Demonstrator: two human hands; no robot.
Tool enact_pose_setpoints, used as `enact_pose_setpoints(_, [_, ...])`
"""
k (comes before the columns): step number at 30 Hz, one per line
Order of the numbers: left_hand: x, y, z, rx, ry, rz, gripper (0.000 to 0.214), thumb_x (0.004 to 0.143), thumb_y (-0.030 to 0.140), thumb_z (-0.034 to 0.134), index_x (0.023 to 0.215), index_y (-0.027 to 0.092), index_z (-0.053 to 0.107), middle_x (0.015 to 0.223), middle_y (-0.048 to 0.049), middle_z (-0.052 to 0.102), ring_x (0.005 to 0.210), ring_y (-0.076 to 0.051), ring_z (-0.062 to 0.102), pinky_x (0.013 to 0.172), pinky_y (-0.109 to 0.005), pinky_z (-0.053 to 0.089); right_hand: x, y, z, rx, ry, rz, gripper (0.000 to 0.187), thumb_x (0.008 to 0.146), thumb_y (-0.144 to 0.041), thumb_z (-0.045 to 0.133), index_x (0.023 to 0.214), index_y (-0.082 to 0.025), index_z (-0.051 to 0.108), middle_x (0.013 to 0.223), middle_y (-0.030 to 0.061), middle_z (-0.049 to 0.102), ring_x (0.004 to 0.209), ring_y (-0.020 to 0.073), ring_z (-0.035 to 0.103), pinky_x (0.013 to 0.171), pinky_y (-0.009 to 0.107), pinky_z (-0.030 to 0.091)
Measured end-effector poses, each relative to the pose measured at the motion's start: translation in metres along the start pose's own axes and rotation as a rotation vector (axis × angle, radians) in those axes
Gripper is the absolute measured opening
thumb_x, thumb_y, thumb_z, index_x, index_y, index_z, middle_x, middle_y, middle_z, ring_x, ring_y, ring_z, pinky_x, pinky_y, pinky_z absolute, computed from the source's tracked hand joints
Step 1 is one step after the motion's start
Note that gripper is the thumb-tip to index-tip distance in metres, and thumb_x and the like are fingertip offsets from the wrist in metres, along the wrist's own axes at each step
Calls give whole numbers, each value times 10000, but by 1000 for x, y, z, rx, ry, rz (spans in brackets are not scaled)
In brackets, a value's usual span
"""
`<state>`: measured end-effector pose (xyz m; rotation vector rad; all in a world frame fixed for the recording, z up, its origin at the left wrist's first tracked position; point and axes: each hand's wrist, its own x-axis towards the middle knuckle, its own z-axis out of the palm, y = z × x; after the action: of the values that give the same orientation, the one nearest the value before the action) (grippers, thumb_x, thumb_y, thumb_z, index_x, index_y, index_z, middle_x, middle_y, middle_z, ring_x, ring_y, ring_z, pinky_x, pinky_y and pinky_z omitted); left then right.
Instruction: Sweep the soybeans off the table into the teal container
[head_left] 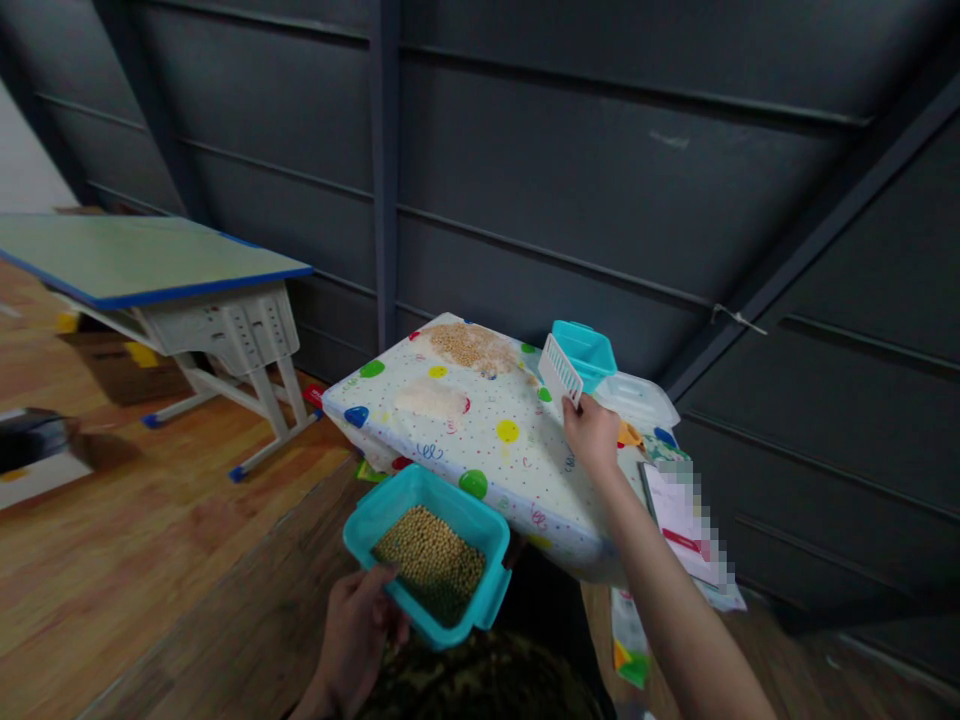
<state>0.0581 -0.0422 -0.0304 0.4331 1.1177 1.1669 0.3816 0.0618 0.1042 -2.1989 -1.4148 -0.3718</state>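
Observation:
My left hand (360, 625) grips the near left rim of a teal plastic container (491, 525), tilted in front of the table's near edge. Inside it lies a heap of soybeans (431, 550). My right hand (592, 435) is closed around the lower end of a white slotted plastic scoop (561, 370), raised over the right part of the table. Behind the scoop stands a second teal container (592, 350), its inside partly hidden. A spread of beans (465, 345) mixed with pale powder or grains lies at the table's back left. Nearer is a whitish patch (431, 398).
The table wears a dotted cloth (502, 480). On its right are a clear lid (641, 400), an orange cloth-like item (630, 434) and a clipboard (667, 510) with a red pen-like object. Dark wall panels (525, 150) rise behind. A desk (150, 255) stands left.

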Motion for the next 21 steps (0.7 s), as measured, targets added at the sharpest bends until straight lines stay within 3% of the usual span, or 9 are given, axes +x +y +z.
enact_pose_setpoints(6, [1,0,-3,14,6,28,538,629,459,875,362,251,457,339,45,418,272,-127,443,291,-257,351,16,-1,11,-91,-98,-17,342,1050,-258,505,1094,-107,809,1013,208,819,824,272,723,689,325,365])
enact_pose_setpoints(12, [2,-1,-6,22,6,8,557,566,502,913,363,243,464,335,51,398,269,-131,432,275,-262,350,22,-4,26,-159,-158,-29,357,1087,-250,480,1233,-145,789,1114,184,819,890,267,740,696,322,389])
enact_pose_setpoints(21, [-8,6,1,17,24,-7,556,600,450,924,382,242,457,341,52,433,279,-123,464,299,-243,361,21,6,38,-115,-98,8,333,1060,-269,527,1157,-143,820,1013,174,825,862,268,734,700,326,388])
